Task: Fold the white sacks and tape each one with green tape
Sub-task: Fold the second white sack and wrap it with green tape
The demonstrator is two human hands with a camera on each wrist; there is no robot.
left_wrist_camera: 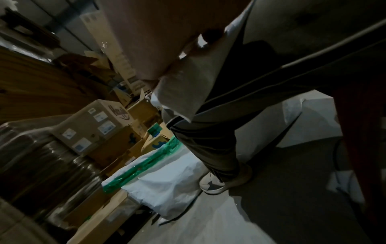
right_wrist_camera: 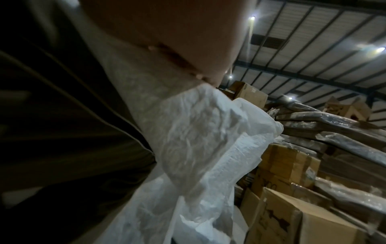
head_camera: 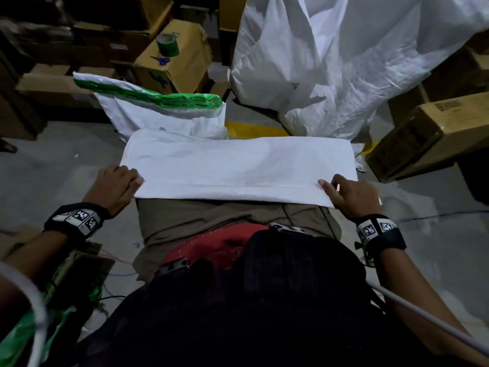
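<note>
Head view: the folded white sack (head_camera: 238,168) lies across the lap. The left hand (head_camera: 113,189) and right hand (head_camera: 352,194) pinch its near corners, thumbs on top.
Left wrist view: fingers (left_wrist_camera: 188,49) curl around the sack edge.
Right wrist view: fingers hidden; cannot tell.

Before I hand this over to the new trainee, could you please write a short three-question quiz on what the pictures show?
1. True or false: the roll of green tape is in the person's left hand.
2. Multiple choice: what lies beside the roll on the cardboard box? A) a knife B) blue scissors C) a marker
3. Short answer: how is the folded white sack being held?

Key
1. False. The roll stands on the box, and the left hand grips the sack's near left corner.
2. B
3. The left hand and the right hand each pinch a near corner, and the sack lies flat across the person's lap.
</note>
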